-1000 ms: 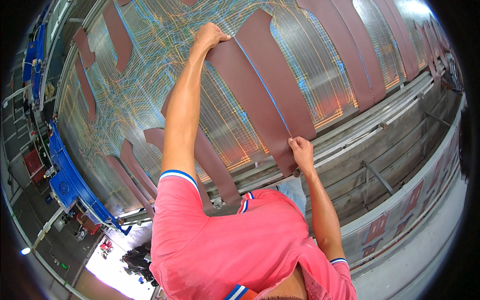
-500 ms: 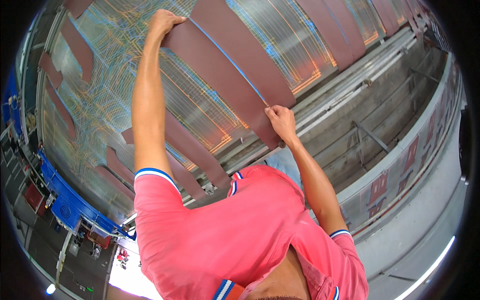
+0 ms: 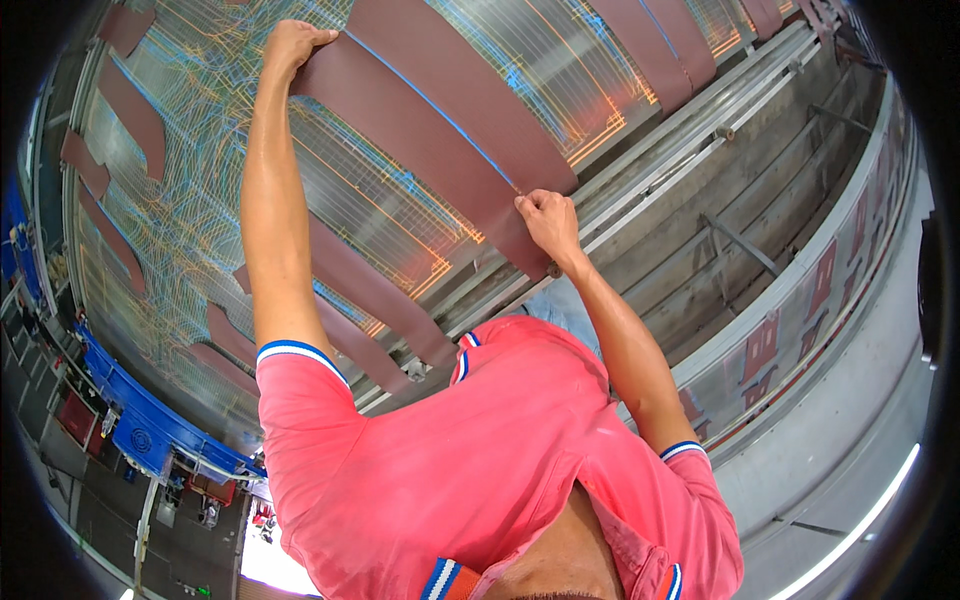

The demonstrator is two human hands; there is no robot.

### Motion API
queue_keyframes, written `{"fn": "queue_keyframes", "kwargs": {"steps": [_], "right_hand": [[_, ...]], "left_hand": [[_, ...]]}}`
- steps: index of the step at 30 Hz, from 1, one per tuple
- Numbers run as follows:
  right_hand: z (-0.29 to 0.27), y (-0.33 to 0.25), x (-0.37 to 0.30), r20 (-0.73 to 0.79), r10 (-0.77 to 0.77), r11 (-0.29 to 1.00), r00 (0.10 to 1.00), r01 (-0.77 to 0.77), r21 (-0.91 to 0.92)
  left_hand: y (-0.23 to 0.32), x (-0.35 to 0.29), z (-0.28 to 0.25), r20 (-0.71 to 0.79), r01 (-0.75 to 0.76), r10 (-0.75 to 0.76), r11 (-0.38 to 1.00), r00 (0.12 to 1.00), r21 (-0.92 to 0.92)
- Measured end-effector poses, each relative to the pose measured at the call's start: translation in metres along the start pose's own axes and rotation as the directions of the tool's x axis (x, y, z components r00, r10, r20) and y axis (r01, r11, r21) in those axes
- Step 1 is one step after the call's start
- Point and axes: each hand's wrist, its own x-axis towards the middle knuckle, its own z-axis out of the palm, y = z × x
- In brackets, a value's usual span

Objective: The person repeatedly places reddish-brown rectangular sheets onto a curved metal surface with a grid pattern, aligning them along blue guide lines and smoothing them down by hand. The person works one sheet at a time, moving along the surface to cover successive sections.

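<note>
A long brown strip of flat sheet material (image 3: 410, 150) lies slantwise over a grey surface crossed by blue and orange lines. My left hand (image 3: 292, 48) pinches the strip's far-left end at its edge, with the arm stretched out. Close to the near-right end, my right hand (image 3: 550, 225) is closed, thumb and fingers gripping the same edge. Beside this edge lies a second brown strip (image 3: 490, 100), and a thin blue line runs along the seam between the two. The near tip of the held strip reaches over the metal edge rail.
Several other brown pieces lie around, among them a wide strip (image 3: 665, 50), a curved piece (image 3: 135, 120) and narrow strips (image 3: 380, 285). Along the right runs a metal rail (image 3: 690, 150) beside a deep grey trough (image 3: 760, 230) with cross bars. A blue machine part (image 3: 145, 440) stands at lower left.
The whole view has shifted slightly, so the surface and both hands appear a little further left. Both hands keep their hold on the strip's edge.
</note>
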Motion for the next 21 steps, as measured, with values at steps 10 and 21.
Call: {"fn": "queue_keyframes", "kwargs": {"steps": [10, 21], "right_hand": [[-0.007, -0.012, 0.002, 0.085, 0.111, 0.992, 0.990, -0.106, -0.062], [-0.004, -0.011, 0.003, 0.066, 0.103, 0.991, 0.993, -0.097, -0.087]], "left_hand": [[-0.004, 0.002, 0.001, 0.004, 0.005, -0.005, 1.000, 1.000, -0.010], [0.005, -0.007, 0.000, -0.033, 0.003, -0.001, 0.998, 0.999, 0.067]]}}
